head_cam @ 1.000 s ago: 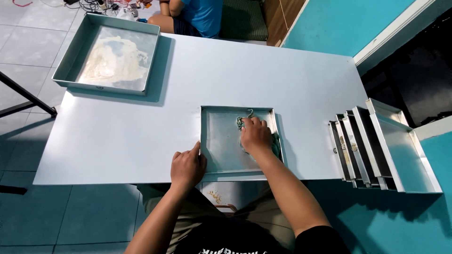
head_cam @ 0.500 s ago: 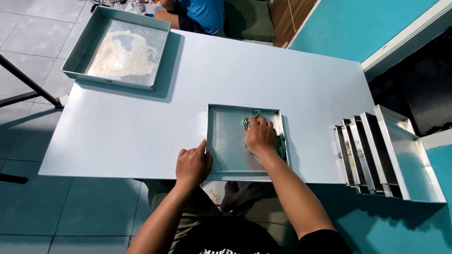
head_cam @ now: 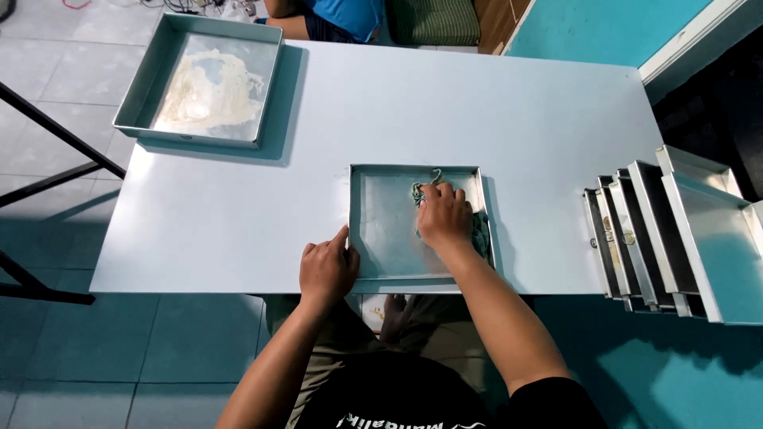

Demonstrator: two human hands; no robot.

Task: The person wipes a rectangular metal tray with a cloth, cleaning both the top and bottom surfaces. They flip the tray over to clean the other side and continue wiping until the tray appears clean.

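Note:
A square metal baking pan (head_cam: 381, 230) lies at the near edge of the pale blue table (head_cam: 477, 103). My right hand (head_cam: 443, 213) is inside the pan, pressing a green rag (head_cam: 480, 230) against its bottom near the far right corner. My left hand (head_cam: 326, 266) grips the pan's near left rim with the thumb over the edge, steadying it.
A larger metal pan (head_cam: 199, 79) smeared with white paste sits at the table's far left corner. Several metal pans (head_cam: 675, 230) lean stacked on edge at the right end of the table. Another person in a blue top (head_cam: 342, 16) sits beyond the far edge.
My right hand with the rag has shifted a little toward the pan's far side. My left hand stays on the rim.

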